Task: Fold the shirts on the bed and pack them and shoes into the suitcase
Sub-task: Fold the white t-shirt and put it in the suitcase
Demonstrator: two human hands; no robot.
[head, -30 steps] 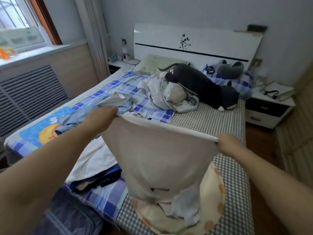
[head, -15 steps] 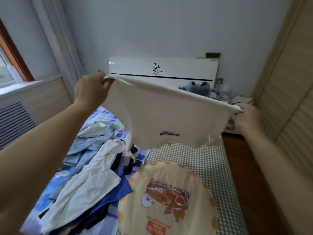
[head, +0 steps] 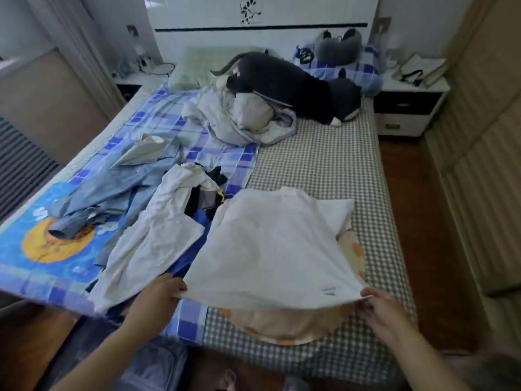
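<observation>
Laundry (head: 135, 210) waiting to be folded lay heaped on the left of the bed (head: 318, 165), untouched. Your left hand (head: 160, 292) pinched one hem corner of the white shirt (head: 276, 249); half a second before, you held that shirt up in the air, and now it lay spread flat over the round cushion (head: 284, 325) on the near part of the bed. Your right hand (head: 380, 309) pinched the other corner, so folding could start.

Single head view, from above the bed's (head: 324, 153) foot edge, facing down toward the headboard (head: 262, 32).
</observation>
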